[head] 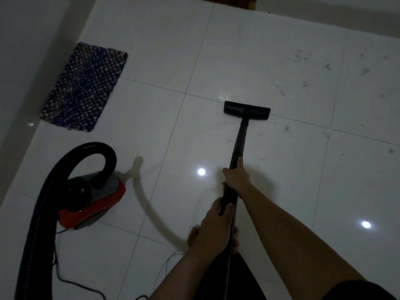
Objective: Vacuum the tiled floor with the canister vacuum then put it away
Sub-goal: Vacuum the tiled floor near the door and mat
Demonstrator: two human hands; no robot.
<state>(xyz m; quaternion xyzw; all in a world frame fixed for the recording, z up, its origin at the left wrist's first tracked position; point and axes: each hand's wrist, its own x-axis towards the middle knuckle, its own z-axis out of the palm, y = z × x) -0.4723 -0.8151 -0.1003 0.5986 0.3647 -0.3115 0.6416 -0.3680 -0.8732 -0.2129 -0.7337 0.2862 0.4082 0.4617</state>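
A black vacuum wand (240, 139) runs from my hands down to its flat floor head (247, 110), which rests on the glossy white tiled floor (281, 180). My right hand (237, 175) grips the wand higher up its shaft. My left hand (213, 226) holds the wand's near end. The red and grey canister vacuum (93, 198) sits on the floor at the left. Its thick black hose (54, 191) arches up from the canister and curves down the left side. Dust and hair (329, 68) are scattered over the tiles beyond and right of the head.
A dark woven mat (85, 87) lies by the left wall (26, 61). A thin power cord (65, 276) trails across the tiles near the canister. My bare foot (193, 236) stands below my hands. A dark doorway edge shows at the top.
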